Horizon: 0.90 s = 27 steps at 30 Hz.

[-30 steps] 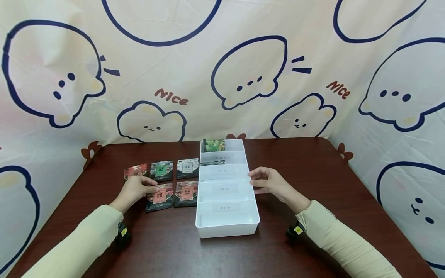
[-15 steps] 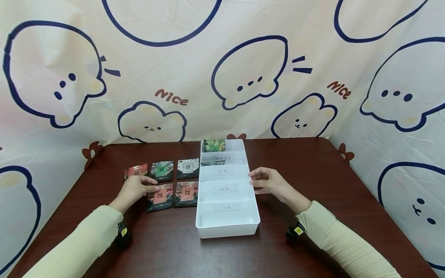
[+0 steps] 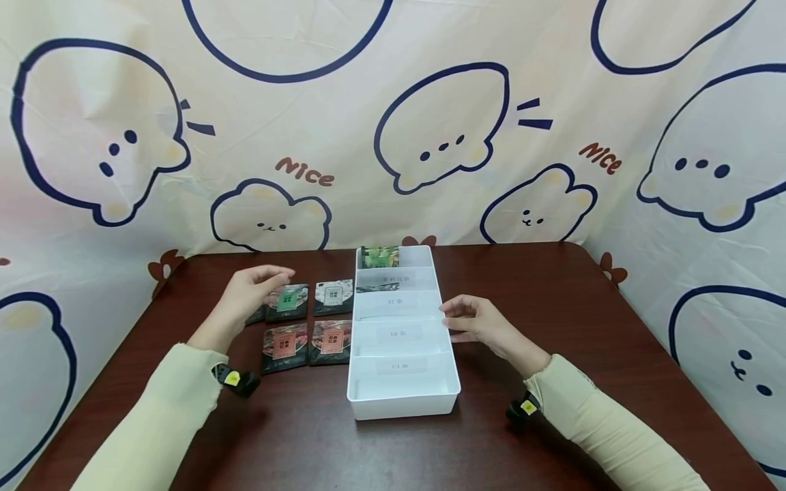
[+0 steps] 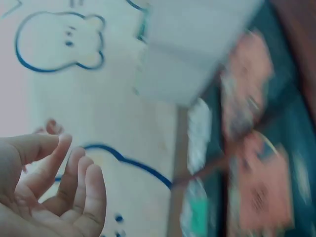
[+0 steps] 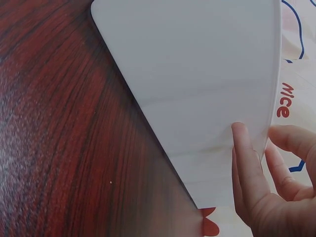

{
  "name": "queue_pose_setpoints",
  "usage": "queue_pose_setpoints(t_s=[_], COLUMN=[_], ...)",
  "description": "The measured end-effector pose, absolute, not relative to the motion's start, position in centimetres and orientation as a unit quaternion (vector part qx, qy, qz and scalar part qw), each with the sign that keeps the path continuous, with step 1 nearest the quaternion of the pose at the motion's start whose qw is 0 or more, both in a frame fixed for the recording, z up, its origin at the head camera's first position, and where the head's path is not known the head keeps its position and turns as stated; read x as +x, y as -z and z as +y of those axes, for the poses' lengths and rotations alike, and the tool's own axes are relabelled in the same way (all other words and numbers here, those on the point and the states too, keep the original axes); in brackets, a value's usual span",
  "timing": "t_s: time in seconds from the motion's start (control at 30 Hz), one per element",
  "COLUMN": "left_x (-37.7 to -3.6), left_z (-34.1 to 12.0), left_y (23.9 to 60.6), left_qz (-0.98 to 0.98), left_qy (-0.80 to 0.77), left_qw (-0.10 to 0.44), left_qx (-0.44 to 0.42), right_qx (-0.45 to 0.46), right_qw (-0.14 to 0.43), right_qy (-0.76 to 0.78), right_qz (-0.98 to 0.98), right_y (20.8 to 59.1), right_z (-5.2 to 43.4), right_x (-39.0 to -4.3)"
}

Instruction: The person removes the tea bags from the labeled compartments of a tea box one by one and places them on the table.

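Observation:
Lifted over the back row of sachets, my left hand (image 3: 245,296) has loosely bent fingers; nothing shows between them in the left wrist view. Beneath it lies a green-label sachet (image 3: 287,300), with the dark edge of another sachet (image 3: 254,316) mostly hidden by the hand. A white-label sachet (image 3: 333,298) lies beside the box. Two red-label sachets, one left (image 3: 284,346) and one right (image 3: 331,341), make up the front row. My right hand (image 3: 482,324) touches the right wall of the white divided box (image 3: 402,409), fingertips against its side and rim.
The box has several labelled compartments. A green sachet (image 3: 379,257) stands in the farthest one, and a dark sachet's edge (image 3: 377,288) shows in the second. Everything sits on a brown wooden table (image 3: 552,286). A cartoon-print cloth (image 3: 344,123) hangs behind it.
My left hand has risen from the left-hand sachets and moved back and slightly right, uncovering the front-left red-label sachet. My right hand has stayed at the box.

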<state>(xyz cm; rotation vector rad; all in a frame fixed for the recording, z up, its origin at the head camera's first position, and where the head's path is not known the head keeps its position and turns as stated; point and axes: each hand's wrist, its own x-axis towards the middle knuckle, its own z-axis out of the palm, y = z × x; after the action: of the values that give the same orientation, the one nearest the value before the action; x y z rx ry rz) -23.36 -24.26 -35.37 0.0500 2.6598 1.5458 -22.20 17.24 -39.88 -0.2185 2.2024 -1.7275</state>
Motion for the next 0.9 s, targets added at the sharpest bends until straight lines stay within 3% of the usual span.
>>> queue_pose_setpoints(t_s=[0.23,0.5,0.9], left_x=[-24.6,-26.2,-27.5], left_z=[-20.2,-16.2,-14.7], left_y=[34.3,35.6,38.7], left_qz=[0.832,0.827,0.847], left_qy=[-0.549,-0.55,-0.512], left_qw=[0.031,0.032,0.081], left_qx=[0.074,0.108,0.117], right_qx=[-0.073,-0.074,-0.074], right_qw=[0.166,0.166,0.167], right_qy=[0.604,0.607,0.608], right_qz=[0.776,0.774,0.773], right_y=[40.0,40.0,40.0], right_z=[17.3,17.2,17.3], right_x=[-22.2,-22.4,-22.4])
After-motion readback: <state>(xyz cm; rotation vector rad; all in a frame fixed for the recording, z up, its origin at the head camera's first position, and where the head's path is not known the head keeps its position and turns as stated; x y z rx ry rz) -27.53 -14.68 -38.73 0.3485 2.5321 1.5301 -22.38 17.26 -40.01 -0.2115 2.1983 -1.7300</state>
